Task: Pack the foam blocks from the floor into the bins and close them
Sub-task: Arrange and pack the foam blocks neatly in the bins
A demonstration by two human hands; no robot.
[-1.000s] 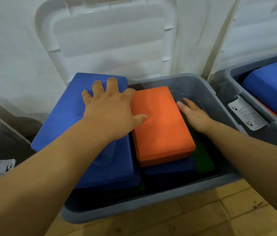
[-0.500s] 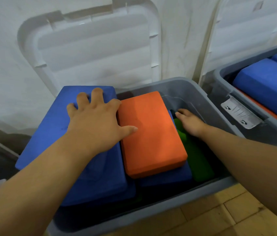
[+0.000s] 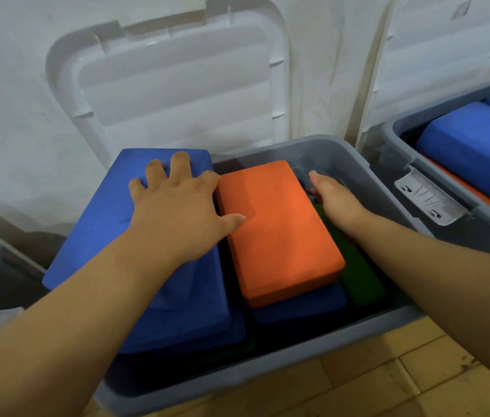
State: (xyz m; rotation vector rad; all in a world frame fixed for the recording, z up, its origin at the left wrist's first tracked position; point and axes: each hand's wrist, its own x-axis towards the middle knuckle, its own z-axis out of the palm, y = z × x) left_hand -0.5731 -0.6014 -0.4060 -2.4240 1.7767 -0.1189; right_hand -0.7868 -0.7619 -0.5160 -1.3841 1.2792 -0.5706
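L: left hand (image 3: 177, 212) flat, fingers spread, pressing blue block (image 3: 96, 224) | R: right hand (image 3: 337, 203) wedged between orange block (image 3: 280, 236) and bin (image 3: 268, 374) wall, grip unclear | risk: blue block tilted, overhangs rim; lid (image 3: 177, 85) likely won't seat

orange block (image 3: 277, 233): matt, fine-grained foam | blue block (image 3: 108, 224): matt foam, faintly scuffed | grey bin (image 3: 237, 377): smooth plastic, slight sheen | white lid (image 3: 177, 85): ribbed, semi-gloss plastic | floor (image 3: 388, 383): wood-look boards, marked | wall (image 3: 12, 85): matt white
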